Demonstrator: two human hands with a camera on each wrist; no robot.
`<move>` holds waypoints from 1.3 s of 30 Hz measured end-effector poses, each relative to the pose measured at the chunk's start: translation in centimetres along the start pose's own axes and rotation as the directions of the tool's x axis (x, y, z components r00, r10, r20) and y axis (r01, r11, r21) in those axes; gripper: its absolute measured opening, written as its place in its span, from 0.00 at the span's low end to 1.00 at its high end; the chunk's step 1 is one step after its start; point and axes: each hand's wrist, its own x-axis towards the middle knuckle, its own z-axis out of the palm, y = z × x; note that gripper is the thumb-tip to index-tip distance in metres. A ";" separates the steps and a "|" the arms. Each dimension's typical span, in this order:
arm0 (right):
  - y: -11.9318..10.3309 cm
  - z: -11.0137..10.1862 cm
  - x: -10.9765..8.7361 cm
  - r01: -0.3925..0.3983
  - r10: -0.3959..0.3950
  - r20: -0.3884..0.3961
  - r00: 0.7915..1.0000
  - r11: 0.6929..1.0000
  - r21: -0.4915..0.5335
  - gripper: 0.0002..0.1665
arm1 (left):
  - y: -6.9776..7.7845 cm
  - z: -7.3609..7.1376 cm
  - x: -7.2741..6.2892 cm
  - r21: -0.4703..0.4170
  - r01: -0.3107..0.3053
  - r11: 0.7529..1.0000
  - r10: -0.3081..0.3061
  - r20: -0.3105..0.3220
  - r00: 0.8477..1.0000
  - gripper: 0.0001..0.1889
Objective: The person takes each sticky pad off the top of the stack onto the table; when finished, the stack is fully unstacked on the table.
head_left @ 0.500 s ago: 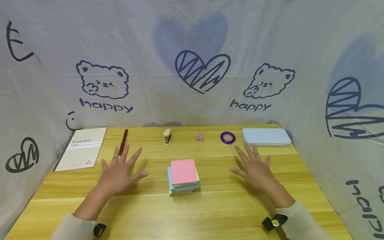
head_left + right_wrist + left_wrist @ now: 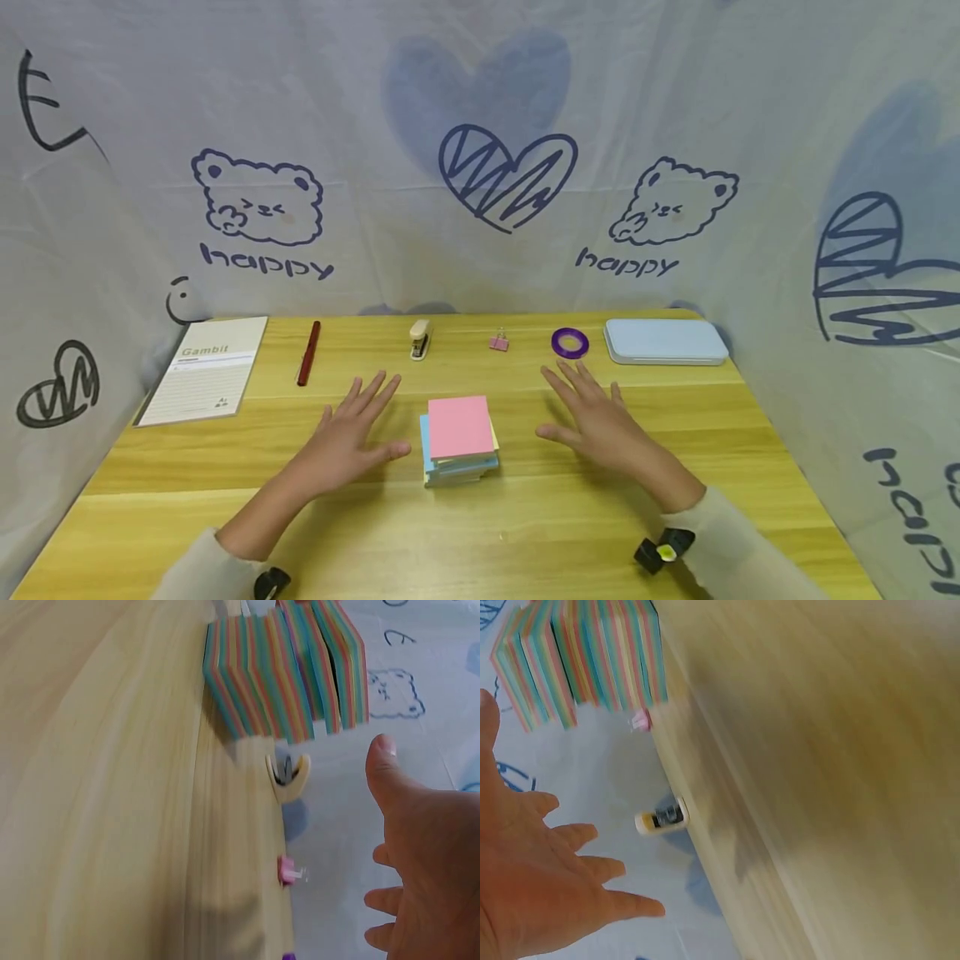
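A stack of sticky notes (image 2: 459, 427) with a pink pad on top stands in the middle of the table; its striped, many-coloured sides show in the left wrist view (image 2: 585, 660) and the right wrist view (image 2: 281, 675). To the left of the stack, my left hand (image 2: 347, 446) hovers with fingers spread and thumb pointing at it. On the other side my right hand (image 2: 600, 421) mirrors it, fingers straight and apart. Both hands hold nothing, and a gap separates each from the stack.
Along the back of the wooden table (image 2: 420, 550) lie a notebook (image 2: 202, 371), a dark red pen (image 2: 308, 354), a stapler (image 2: 420, 339), a pink binder clip (image 2: 498, 340), a purple tape roll (image 2: 570, 342) and a light blue case (image 2: 665, 342). A printed cloth (image 2: 375, 233) hangs behind and at both sides.
Both hands have moved inward toward the sticky note stack, the left one rightward and the right one leftward. The stack and the other objects stay where they were.
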 end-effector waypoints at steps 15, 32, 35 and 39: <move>-4.9 -0.2 1.7 0.167 -0.221 0.145 0.965 0.935 0.313 0.55 | 2.4 3.0 1.4 -0.463 -0.035 0.886 0.087 0.091 0.992 0.57; -7.3 0.3 2.9 0.196 -0.262 0.127 0.957 0.901 0.386 0.55 | 4.1 4.5 2.2 -0.585 -0.052 0.809 0.048 -0.022 0.999 0.50; -7.2 0.4 3.0 0.196 -0.260 0.128 0.957 0.907 0.373 0.55 | 4.0 4.6 2.2 -0.595 -0.045 0.803 0.047 -0.013 0.999 0.50; -7.0 0.3 3.2 0.211 -0.269 0.122 0.956 0.911 0.354 0.56 | 3.7 4.7 2.2 -0.600 -0.033 0.799 0.040 -0.001 0.999 0.50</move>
